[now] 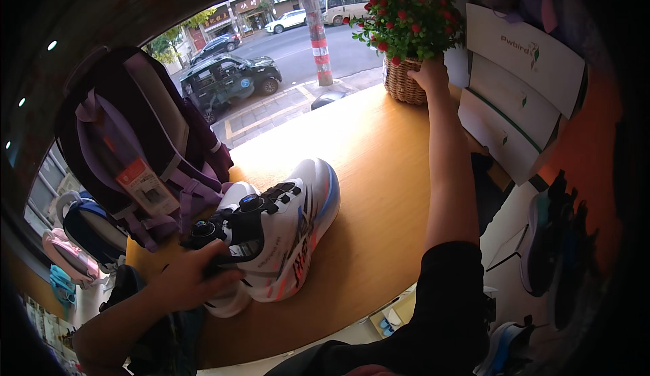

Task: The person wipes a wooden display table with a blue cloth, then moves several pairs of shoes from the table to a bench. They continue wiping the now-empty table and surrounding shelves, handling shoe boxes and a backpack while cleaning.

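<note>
My left hand [203,277] grips the heel collars of a pair of white sneakers [289,223] with black lacing and dial closures. The shoes stand side by side on a wooden display shelf [386,183], toes towards the window. At the far right corner of the shelf, my right hand [431,75] is at the side of a woven wicker basket [404,81] that bears a leafy plant with red blooms [411,20]. The thumb lies on the basket's wall; the other fingers are hidden behind it, so its hold cannot be told.
A purple backpack [137,137] with a hang tag stands left of the sneakers, smaller backpacks [91,229] beyond it. White boxes [513,97] are stacked right of the basket. More shoes [543,244] are at the right. A window faces a street with parked vehicles.
</note>
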A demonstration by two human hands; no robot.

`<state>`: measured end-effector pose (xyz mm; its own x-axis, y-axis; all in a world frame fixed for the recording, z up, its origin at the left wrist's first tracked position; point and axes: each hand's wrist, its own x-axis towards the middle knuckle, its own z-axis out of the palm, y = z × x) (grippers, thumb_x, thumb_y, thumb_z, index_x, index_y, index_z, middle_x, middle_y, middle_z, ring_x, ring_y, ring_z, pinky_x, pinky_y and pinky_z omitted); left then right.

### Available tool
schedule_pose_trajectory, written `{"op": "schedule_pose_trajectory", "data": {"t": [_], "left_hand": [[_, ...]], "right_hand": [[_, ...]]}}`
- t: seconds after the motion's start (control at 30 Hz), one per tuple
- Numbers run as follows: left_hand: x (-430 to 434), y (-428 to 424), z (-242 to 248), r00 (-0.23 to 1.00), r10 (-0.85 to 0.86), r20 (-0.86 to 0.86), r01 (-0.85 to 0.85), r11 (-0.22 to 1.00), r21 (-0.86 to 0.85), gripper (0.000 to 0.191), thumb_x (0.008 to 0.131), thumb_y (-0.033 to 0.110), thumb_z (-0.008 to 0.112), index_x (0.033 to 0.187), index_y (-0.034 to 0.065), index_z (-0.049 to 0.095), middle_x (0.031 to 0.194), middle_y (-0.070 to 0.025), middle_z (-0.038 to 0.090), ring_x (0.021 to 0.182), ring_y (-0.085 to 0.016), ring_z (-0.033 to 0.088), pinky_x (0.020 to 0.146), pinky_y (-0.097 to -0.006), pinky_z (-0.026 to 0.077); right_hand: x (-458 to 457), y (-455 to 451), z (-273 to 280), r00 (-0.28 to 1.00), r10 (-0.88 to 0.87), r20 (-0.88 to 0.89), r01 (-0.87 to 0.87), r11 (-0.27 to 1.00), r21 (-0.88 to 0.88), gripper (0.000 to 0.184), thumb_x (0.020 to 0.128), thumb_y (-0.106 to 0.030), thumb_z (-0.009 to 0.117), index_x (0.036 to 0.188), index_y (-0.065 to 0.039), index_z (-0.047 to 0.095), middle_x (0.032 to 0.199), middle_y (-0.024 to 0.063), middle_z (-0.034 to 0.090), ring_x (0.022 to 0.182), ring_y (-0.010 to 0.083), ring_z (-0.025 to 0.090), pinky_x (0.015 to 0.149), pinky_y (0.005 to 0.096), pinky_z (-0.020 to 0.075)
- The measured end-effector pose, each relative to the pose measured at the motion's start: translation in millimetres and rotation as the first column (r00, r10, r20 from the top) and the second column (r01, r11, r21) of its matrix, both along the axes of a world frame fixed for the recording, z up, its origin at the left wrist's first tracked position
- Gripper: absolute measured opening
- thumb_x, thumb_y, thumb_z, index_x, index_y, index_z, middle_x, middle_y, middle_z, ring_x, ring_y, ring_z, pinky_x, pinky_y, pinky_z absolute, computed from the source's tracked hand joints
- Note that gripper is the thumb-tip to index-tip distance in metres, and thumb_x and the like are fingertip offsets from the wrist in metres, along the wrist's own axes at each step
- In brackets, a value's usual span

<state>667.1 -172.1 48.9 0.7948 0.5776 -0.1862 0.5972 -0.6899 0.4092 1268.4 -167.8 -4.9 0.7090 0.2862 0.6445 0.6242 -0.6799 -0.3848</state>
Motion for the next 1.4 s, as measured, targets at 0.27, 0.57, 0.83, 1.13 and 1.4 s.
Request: {"op": "schedule_pose_trajectory", "data": {"t": [0.27,0.57,0.83,1.13,1.4], "left_hand": [[1,12,-14,0.987,-0.083,0.139,0.086,0.996,-0.019,0.027,0.085,0.022,0.068,0.103,0.0053,0.056,0.079,-0.0056,0.060,0.073,-0.011,0.057,0.065,-0.0288,0.047],[-1,20,-18,0.952,-0.228,0.206,0.214,0.973,0.085,0.034,0.087,0.032,0.065,0.102,0.0030,0.055,0.075,-0.0129,0.062,0.067,-0.018,0.061,0.062,-0.0324,0.047],[-2,14,-6,0.961,-0.258,0.102,0.242,0.959,0.144,0.034,0.086,0.030,0.065,0.104,0.0027,0.057,0.076,-0.0167,0.061,0.068,-0.024,0.061,0.064,-0.0341,0.047],[-18,14,-7,0.934,-0.341,0.111,0.321,0.933,0.160,0.031,0.080,0.030,0.070,0.091,0.0055,0.054,0.070,-0.0157,0.061,0.067,-0.034,0.062,0.057,-0.0393,0.046],[-18,10,0,0.972,-0.236,0.005,0.234,0.966,0.110,0.031,0.077,0.027,0.073,0.092,0.0062,0.055,0.071,-0.0139,0.062,0.070,-0.035,0.063,0.060,-0.0394,0.048]], "right_hand": [[-111,41,11,0.919,0.385,0.089,-0.375,0.920,-0.113,0.086,0.061,-0.051,0.078,0.127,-0.004,0.050,0.125,0.0261,0.048,0.113,0.0357,0.052,0.090,0.0425,0.0486],[-262,81,9,0.876,0.483,0.012,-0.460,0.842,-0.282,0.081,0.065,-0.053,0.075,0.125,-0.004,0.053,0.125,0.0244,0.044,0.101,0.0318,0.061,0.078,0.0397,0.0532],[-216,-28,-3,0.684,0.729,0.017,-0.655,0.624,-0.426,0.055,0.079,-0.050,0.059,0.111,-0.006,0.064,0.108,0.0131,0.065,0.108,0.0310,0.057,0.092,0.0410,0.0454],[-193,-154,-49,0.964,0.081,-0.252,-0.229,0.733,-0.641,0.053,0.088,-0.037,0.044,0.116,0.008,0.044,0.100,0.0295,0.063,0.097,0.0415,0.062,0.086,0.0457,0.0485],[-126,-8,-37,0.937,-0.097,-0.337,-0.158,0.739,-0.654,0.052,0.084,-0.029,0.053,0.125,0.002,0.052,0.124,0.0214,0.057,0.116,0.0363,0.055,0.097,0.0452,0.0432]]}}
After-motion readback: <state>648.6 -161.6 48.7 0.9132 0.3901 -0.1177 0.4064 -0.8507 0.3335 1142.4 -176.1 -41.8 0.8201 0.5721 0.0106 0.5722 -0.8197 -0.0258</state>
